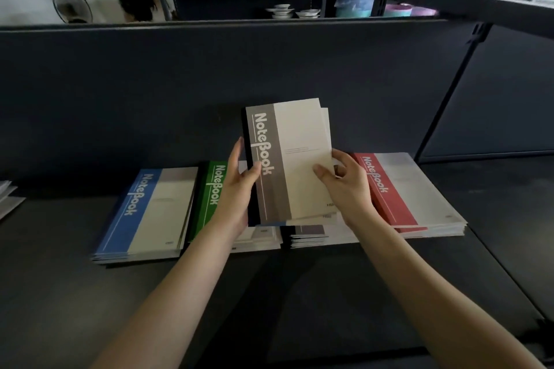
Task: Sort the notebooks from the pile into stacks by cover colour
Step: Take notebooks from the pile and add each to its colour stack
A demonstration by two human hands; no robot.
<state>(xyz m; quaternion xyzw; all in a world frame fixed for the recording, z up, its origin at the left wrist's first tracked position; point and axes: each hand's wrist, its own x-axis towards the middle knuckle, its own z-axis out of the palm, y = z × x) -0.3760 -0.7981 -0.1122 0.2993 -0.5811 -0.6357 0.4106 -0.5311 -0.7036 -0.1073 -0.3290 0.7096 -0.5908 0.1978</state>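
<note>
Nearest, the left hand [239, 189] is curled round the spine edge of a grey notebook [287, 159], topmost of a few held above the desk [299, 293], while its open edge is pinched by the right hand [344, 186]. Its long axis is pointed away from the person, title strip leftward. A low stack [308, 234] is seen just below, between the green stack [211, 198] and the red stack [401, 189].

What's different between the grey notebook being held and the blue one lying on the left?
The grey notebook has a grey band; the blue notebook has a blue one. The grey notebook is lifted, gripped by the left hand and right hand; the blue notebook lies flat atop its stack on the table. Both show white NoteBook lettering beside a pale panel.
</note>
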